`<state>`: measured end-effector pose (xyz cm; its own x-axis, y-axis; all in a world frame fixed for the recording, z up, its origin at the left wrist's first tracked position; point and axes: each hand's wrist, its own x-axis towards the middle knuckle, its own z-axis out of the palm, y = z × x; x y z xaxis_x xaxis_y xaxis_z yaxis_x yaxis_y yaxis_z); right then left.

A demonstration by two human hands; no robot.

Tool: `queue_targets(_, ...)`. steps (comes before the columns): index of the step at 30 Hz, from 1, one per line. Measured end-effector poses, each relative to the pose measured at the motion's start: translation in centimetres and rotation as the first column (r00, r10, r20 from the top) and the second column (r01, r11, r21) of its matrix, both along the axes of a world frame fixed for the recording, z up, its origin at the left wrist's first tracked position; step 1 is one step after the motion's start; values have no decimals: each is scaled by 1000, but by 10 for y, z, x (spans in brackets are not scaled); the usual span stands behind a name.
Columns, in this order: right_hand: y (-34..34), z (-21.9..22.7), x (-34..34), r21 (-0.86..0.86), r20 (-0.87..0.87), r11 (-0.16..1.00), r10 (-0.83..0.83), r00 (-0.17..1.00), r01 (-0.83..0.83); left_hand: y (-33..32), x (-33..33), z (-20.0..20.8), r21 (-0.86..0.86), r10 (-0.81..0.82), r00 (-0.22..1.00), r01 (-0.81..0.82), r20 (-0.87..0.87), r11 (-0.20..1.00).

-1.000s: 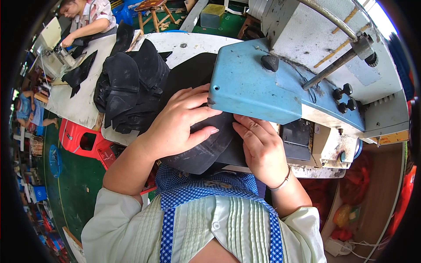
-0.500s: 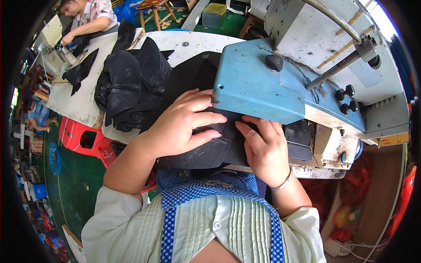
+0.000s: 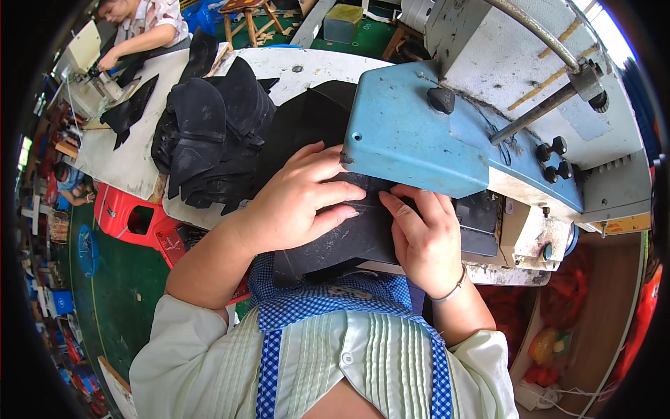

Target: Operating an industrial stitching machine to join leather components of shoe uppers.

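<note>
A black, flat, leather-like piece (image 3: 342, 241) with pale scuff marks lies under the blue machine head (image 3: 412, 133), its near edge hanging over my checked apron. My left hand (image 3: 300, 195) rests on it, thumb and forefinger apart and pressing on its surface. The other fingers of that hand reach up beside the machine head's left corner. To the right, my right hand (image 3: 426, 237) has bent fingers closed at the piece, with some fingertips hidden beneath the head. What the machine does to the piece there is hidden.
A heap of black cut pieces (image 3: 202, 133) sits on the white table (image 3: 321, 59) to the left, with a larger black sheet (image 3: 307, 119) behind my left hand. A red plastic stool (image 3: 129, 216) stands lower left. At the far left a person (image 3: 150, 28) works at another machine.
The black piece has shifted to the right and turned a little under the machine head, so its near edge slants differently. Both hands have moved slightly right, staying on it.
</note>
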<state>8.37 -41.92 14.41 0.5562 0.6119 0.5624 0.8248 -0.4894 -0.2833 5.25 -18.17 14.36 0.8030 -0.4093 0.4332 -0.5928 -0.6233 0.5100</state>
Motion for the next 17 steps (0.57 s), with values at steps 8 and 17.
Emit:
queue_targets(8,1,-2,-1,0,6,999,-33,999,33,-7,0,-2,80,63,996,-68,63,995)
queue_targets(17,4,0,-2,-26,-58,997,-68,996,67,-6,8,-3,138,85,994,-94,71,986)
